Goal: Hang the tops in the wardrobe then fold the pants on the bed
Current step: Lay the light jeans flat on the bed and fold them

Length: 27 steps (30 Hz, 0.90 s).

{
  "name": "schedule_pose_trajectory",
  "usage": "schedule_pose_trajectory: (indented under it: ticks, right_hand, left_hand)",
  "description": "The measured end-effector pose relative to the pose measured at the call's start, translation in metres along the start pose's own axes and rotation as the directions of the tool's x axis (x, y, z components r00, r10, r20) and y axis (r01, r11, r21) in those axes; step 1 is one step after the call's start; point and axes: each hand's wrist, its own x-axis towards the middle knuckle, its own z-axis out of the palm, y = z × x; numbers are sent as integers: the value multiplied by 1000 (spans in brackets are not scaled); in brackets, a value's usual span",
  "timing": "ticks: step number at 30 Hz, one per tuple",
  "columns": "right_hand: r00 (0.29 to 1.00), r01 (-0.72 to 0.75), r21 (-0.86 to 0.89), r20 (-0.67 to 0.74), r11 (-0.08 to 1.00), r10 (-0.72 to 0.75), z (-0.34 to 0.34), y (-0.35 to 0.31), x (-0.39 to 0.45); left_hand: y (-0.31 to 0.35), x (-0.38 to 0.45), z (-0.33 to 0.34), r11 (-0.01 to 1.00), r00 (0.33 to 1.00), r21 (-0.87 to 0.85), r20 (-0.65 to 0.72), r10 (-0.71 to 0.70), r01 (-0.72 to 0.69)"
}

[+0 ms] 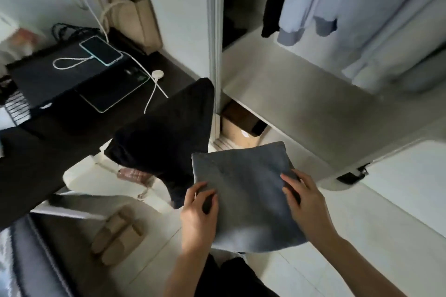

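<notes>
Together we hold the folded grey pants [243,190] before the open wardrobe [301,94], left hand [199,212] gripping one edge, right hand [305,202] gripping the other.

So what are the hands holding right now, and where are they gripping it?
Both hold the folded grey pants: the left hand grips the left edge, the right hand the right edge, thumbs on top.

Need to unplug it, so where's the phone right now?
In the head view the phone lies upper left on a black bag, its white cable looped beside it.
</notes>
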Motion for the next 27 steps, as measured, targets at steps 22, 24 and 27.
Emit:
schedule_pose_trajectory:
  ticks: [22, 24, 27]
  right_hand:
    - [707, -554, 204, -396, 807, 586, -8, 76, 152]
    - [700, -520, 217, -445, 826, 558, -16, 94, 183]
    - [657, -452, 296, -527, 842, 538, -21, 136, 227]
  left_hand:
    - [75, 244, 200, 808, 689, -173, 443, 574, -563]
    - [92, 266, 226, 779, 674, -203, 403, 619, -593]
    - [105, 302, 277, 725, 647, -269, 330, 687, -634]
